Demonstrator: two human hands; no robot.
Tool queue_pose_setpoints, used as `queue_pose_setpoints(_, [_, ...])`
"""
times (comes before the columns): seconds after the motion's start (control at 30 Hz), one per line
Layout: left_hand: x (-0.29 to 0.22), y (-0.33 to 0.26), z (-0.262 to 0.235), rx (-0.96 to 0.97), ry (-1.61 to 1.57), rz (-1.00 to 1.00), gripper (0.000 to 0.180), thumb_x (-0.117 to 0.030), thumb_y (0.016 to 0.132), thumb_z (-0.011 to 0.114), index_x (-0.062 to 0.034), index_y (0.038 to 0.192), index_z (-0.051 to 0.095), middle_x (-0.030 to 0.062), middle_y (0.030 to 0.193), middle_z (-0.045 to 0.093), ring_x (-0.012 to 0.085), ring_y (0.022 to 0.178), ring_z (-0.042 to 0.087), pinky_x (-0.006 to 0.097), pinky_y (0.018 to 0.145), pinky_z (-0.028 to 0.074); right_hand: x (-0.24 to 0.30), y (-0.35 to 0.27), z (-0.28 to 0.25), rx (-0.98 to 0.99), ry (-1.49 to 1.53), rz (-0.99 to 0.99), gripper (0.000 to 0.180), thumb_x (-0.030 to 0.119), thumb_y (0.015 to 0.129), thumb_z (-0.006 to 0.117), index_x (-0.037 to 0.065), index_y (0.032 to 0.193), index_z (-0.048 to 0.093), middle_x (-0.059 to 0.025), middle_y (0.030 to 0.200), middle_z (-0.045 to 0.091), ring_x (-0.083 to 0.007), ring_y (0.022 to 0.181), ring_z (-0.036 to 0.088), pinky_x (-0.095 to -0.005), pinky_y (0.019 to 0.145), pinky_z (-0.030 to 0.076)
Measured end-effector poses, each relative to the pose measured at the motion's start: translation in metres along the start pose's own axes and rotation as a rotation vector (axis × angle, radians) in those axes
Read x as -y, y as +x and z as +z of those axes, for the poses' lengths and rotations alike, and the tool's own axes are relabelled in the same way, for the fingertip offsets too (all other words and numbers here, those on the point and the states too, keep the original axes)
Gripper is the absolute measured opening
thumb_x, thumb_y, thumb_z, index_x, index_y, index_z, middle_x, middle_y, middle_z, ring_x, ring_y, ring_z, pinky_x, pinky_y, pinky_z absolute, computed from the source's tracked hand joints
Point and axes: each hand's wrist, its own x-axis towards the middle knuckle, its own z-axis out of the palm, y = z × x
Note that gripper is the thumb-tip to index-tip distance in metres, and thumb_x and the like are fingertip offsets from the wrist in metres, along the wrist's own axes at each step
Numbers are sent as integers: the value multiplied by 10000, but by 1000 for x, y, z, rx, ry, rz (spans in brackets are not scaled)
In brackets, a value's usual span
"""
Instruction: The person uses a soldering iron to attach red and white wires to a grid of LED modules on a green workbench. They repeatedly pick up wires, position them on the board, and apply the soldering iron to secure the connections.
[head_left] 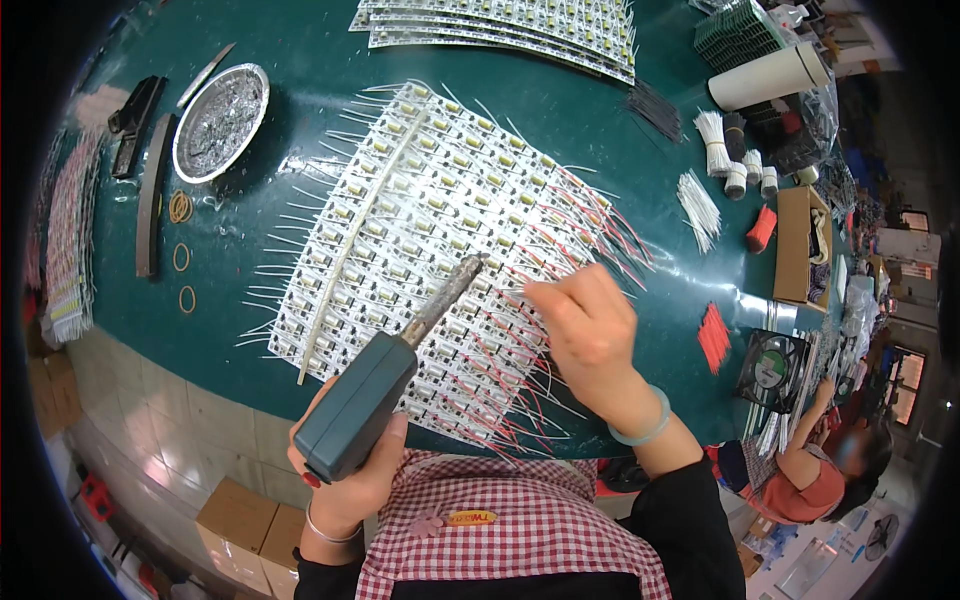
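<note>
Red-and-white checked cloth makes the apron [510,560] nearest the camera; its small yellow-and-red badge [471,518] carries short lettering, the only writing that stands out. Just beyond it, the left hand [365,475] is wrapped around the handle of a soldering gun [358,405], whose tip rests over the board. The right hand [592,335] has thumb and finger pinched together at the board's right side; whether a wire sits between them is too small to tell. The white circuit board [425,225] lies in the middle of the tabletop [150,310], under the tip. White wires stick out along its left edge, and red and white ones line the right, so wiring looks well advanced, though I cannot judge each joint. Loose red wires [711,337] and white wires [698,210] lie to the right, apparently unused. Left of the board sits a metal bowl [266,100]. Farther off, a stack of boards [500,28] shows no wires I can make out, probably untouched.
</note>
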Motion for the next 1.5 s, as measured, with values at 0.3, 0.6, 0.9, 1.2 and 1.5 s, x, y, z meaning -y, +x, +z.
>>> queue_pose_setpoints(0.3, [23,-9,-7,-40,-81,35,414,92,768,682,81,1171,590,136,1004,664,94,562,555,215,482,422,20,-8,-57,-65,71,192,250,-110,686,708,21,899,703,-71,704,527,-237,641,520,-336,547,424])
queue_pose_setpoints(0.6, [25,-16,-13,11,21,78,400,80,772,702,58,1162,616,111,986,668,79,585,552,207,510,423,21,-5,9,-59,142,60,259,-66,689,666,31,929,674,-60,715,475,-229,653,510,-344,552,421])
queue_pose_setpoints(0.9, [12,-7,-6,39,74,140,233,3,760,735,66,976,679,139,916,676,178,757,646,282,654,517,21,-8,22,-50,89,38,275,-61,656,659,32,915,674,-51,725,494,-203,657,521,-326,544,428])
queue_pose_setpoints(1.2, [10,-3,-3,112,161,240,214,22,739,728,62,941,670,140,885,660,211,727,647,283,655,510,20,-8,21,-39,74,37,283,-64,651,646,24,918,676,-57,725,493,-206,659,520,-326,544,432])
queue_pose_setpoints(1.5, [7,-3,2,129,210,237,193,37,727,725,49,904,649,137,838,641,202,666,622,282,617,489,20,-9,22,-35,66,28,274,-63,656,641,20,915,669,-60,725,477,-214,662,512,-333,544,426])
